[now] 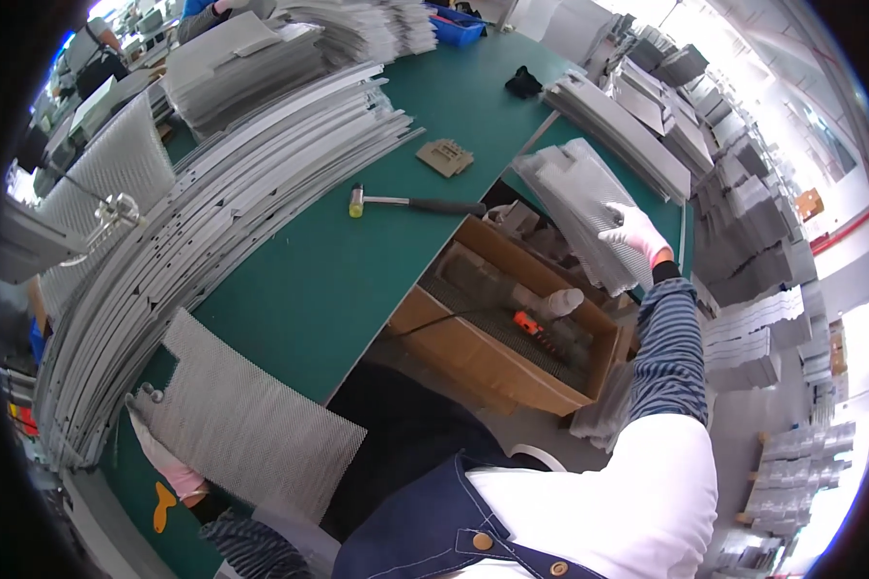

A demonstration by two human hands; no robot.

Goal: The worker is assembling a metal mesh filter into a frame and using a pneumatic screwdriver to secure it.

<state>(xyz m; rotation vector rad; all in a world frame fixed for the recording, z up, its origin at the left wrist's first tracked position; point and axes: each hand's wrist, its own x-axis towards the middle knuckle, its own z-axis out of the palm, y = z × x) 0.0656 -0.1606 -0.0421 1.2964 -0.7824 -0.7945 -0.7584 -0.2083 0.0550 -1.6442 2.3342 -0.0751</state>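
My left hand [166,457], in a pale glove, grips the left edge of a grey perforated mesh sheet [251,415] with a notched corner. That sheet lies partly on the green table and sticks out past its near edge toward me. At the far right, my gloved right hand [637,234] rests with fingers apart on a stack of similar mesh sheets [581,198]. Whether it has hold of the top one does not show. Beside my left hand lies a small orange scraper-like tool [163,508].
A hammer [410,204] and a beige notched block [444,157] lie on the green table [299,289]. Long metal strips [232,193] are piled along its left. Below the edge stands a cardboard box [492,357] with an orange-handled tool and a bottle. Panel stacks [628,125] line the right.
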